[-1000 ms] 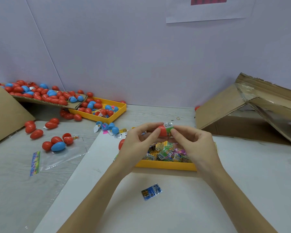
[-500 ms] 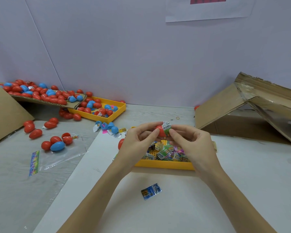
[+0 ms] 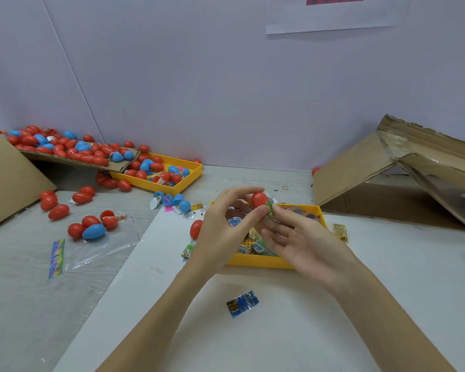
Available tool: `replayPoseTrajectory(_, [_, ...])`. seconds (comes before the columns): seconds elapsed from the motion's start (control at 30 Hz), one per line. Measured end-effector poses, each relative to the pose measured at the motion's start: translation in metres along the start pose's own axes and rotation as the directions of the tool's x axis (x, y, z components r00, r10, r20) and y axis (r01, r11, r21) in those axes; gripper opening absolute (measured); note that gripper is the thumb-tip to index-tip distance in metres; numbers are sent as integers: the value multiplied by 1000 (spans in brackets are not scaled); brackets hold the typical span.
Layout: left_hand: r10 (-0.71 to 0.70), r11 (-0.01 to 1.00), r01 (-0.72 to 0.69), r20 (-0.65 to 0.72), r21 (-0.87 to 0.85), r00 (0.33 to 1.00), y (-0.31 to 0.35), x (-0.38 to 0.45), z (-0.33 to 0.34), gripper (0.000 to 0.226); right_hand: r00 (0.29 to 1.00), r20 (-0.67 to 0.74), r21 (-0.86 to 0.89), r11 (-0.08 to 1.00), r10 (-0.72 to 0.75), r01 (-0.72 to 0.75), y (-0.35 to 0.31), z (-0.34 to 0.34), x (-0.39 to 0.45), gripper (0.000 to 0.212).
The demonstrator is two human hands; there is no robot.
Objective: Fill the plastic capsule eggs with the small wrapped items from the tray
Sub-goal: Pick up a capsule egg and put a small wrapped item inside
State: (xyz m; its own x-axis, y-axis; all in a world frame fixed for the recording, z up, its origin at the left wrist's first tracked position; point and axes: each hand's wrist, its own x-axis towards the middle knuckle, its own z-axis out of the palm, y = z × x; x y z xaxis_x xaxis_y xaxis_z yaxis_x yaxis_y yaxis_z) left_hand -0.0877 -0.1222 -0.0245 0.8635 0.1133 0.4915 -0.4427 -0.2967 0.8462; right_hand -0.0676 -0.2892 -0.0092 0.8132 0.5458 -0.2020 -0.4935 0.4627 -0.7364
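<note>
Now the left hand pinches a light, slippery red capsule egg; the right hand is spread, so hold the egg at its middle.

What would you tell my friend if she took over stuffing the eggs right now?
Left hand: pinches a red egg half with a green wrapped item sticking out of it.
Right hand: open, fingers straight, beside that item, gripping nothing.
Near yellow tray: holds more wrapped items. A blue wrapped item lies loose on the white sheet in front.
Another red egg lies left of the tray; many red and blue eggs sit at far left in the far yellow tray and on cardboard.
Done: item partly in the egg.
Left: push it in, close the egg, then fill more.
</note>
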Motion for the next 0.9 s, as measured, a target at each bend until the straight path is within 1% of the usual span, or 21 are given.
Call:
replayPoseTrajectory(0.03, [24, 1000, -24, -2, 8, 1000, 0, 0, 0, 30, 997, 37, 66, 996, 65, -67, -1, 1, 0, 32])
replayPoseTrajectory(0.1, [60, 998, -60, 11, 5, 998, -1, 0, 0, 26, 990, 72, 106, 986, 119, -126, 0, 3, 0, 36])
replayPoseTrajectory(0.17, [88, 996, -88, 41, -2, 995, 0, 0, 0, 27, 990, 71, 104, 987, 119, -125, 2, 5, 0, 28])
replayPoseTrajectory(0.23, [117, 993, -117, 40, -1, 992, 0, 1, -1, 30, 989, 74, 130, 982, 126, -135, 2, 7, 0, 24])
replayPoseTrajectory(0.4, [145, 986, -145, -13, -84, 989, 1, 2, -3, 23, 979, 98, 244, 950, 177, -196, 6, 9, 1, 37])
replayPoseTrajectory(0.53, [144, 981, -145, -17, -126, 989, 4, 2, -1, 19, 983, 83, 280, 942, 166, -183, 9, 12, 1, 42])
replayPoseTrajectory(0.63, [138, 981, -140, -21, -135, 990, 3, 2, -1, 19, 987, 74, 278, 948, 143, -158, 10, 13, 1, 44])
replayPoseTrajectory(0.7, [134, 981, -135, -21, -140, 991, 3, 2, -1, 19, 990, 76, 250, 959, 120, -135, 10, 13, 1, 41])
replayPoseTrajectory(0.8, [119, 981, -121, -26, -150, 993, 1, 2, -2, 19, 996, 56, 146, 986, 71, -78, 10, 13, 2, 35])
replayPoseTrajectory(0.9, [107, 980, -111, -30, -165, 994, 0, 2, -1, 20, 1000, 20, 62, 998, 10, -11, 11, 13, 4, 41])
